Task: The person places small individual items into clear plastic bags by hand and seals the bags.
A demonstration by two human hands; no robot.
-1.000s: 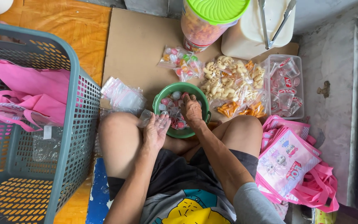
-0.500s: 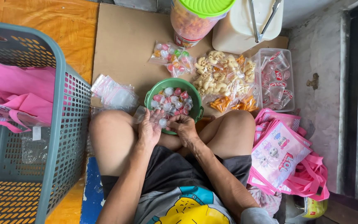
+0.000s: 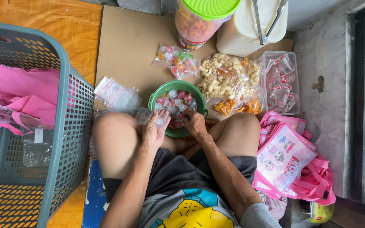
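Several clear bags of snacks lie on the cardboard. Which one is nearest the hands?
The small clear bag held at the left hand, against the green bowl. The other filled bags lie farther out on the cardboard, beyond the bowl.

The near rim of the green bowl [image 3: 159, 90] and the sweets there are hidden under the left hand [image 3: 155, 131] and right hand [image 3: 196, 125]; whether the right fingers pinch anything cannot be told, and the small clear bag [image 3: 143, 115] at the left hand is partly covered, its contents unreadable. The lidded jar [image 3: 199, 23], white container [image 3: 243, 31] and metal tongs [image 3: 265, 19] are cut off by the top edge, the blue basket [image 3: 60, 126] by the left and bottom edges. The person's body runs off the bottom edge, and the yellow-green item [image 3: 320, 212] under the pink bags [image 3: 292, 169] is too hidden to identify.
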